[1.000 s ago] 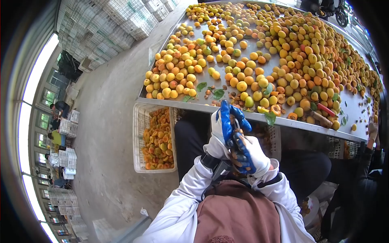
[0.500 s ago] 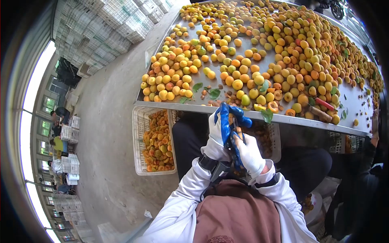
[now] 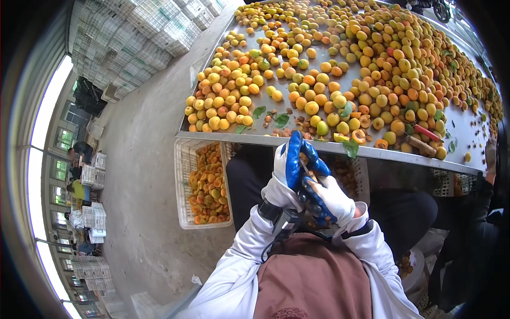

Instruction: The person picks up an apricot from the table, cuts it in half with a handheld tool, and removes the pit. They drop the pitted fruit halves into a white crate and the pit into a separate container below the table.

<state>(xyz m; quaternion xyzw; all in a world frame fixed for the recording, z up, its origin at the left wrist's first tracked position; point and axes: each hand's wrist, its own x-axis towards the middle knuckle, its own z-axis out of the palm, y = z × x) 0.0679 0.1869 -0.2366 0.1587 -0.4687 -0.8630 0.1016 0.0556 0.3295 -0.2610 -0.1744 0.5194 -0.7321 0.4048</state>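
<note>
My left hand (image 3: 291,167), in a white glove with blue coating, is closed around an apricot (image 3: 303,158) that shows only partly between the fingers. Against it, my right hand (image 3: 332,199), gloved the same way, grips a small knife whose thin blade (image 3: 304,168) points up at the fruit. Both hands meet just below the front edge of a metal table (image 3: 255,139) strewn with apricots (image 3: 311,108). Closest to them on the tabletop are halved apricots (image 3: 358,136), loose pits and green leaves (image 3: 350,148).
A white crate (image 3: 180,212) of apricot halves (image 3: 208,186) stands at left below the table; another crate (image 3: 363,181) is behind my hands. A red handle (image 3: 426,133) and wooden handle (image 3: 421,147) lie on the table. Another person's gloved hand (image 3: 491,154) is at far right.
My right hand has turned and shifted slightly right and down; the knife's wooden handle, visible before, is now covered by the fingers. The left hand stays around the apricot.
</note>
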